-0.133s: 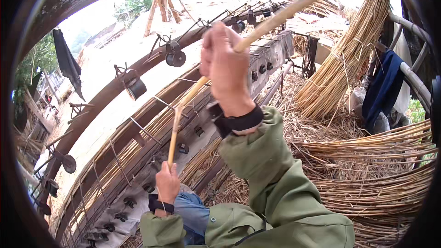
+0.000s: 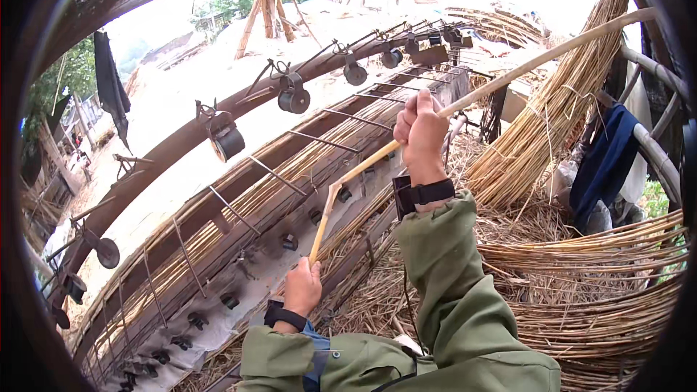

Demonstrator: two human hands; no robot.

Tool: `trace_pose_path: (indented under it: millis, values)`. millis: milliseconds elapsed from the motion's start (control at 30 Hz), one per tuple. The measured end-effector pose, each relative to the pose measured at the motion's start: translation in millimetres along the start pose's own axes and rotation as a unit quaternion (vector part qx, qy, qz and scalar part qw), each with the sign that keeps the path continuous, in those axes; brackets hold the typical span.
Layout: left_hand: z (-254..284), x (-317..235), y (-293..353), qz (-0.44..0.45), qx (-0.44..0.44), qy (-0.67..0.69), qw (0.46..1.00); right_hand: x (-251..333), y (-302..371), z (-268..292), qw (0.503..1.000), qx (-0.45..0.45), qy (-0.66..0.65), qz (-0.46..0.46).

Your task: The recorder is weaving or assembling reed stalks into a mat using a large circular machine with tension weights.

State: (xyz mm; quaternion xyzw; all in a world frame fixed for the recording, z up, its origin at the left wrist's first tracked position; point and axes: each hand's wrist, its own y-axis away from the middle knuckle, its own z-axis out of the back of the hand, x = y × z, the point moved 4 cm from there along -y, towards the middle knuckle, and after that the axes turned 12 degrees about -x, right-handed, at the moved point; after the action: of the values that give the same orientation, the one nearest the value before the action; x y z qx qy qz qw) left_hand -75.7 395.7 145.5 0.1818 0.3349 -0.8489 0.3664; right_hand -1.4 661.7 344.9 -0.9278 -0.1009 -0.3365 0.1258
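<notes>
Both my hands are closed round one long, pale wooden pole (image 2: 537, 65) with a kink between them. My left hand (image 2: 302, 287) grips its lower end, low in the middle of the view. Farther up and to the right, my right hand (image 2: 423, 127) is wrapped round the same pole, whose far end reaches the upper right. Just beyond my hands stands a long reed-weaving frame (image 2: 250, 163) with rows of thin metal rods across it. Dark wire spools (image 2: 292, 94) hang from its curved rusty beam (image 2: 174, 138).
A tall tied bundle of reeds (image 2: 544, 116) leans at the right, beside a dark blue cloth (image 2: 606, 152) on a rail. Long reeds (image 2: 602, 312) lie stacked at lower right over loose straw (image 2: 515, 210). A dark cloth (image 2: 110, 87) hangs at the left.
My right hand has swung right and downward, and the pole tilts lower toward the right. My left hand has shifted slightly right. Both hands keep their hold.
</notes>
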Motion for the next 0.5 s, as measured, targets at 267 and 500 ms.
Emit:
trace_pose_path:
  millis: [267, 500]
  values:
    - [-8.9, 20.5, 46.2, 0.082, 0.082, -0.017, 0.993, -124.3, -106.5, 99.6, 0.957, -0.179, 0.004, -0.229]
    - [-5.9, 38.9, 48.2, 0.090, 0.047, 0.026, 0.995, -193.4, -78.0, 96.2, 0.947, -0.166, -0.016, -0.276]
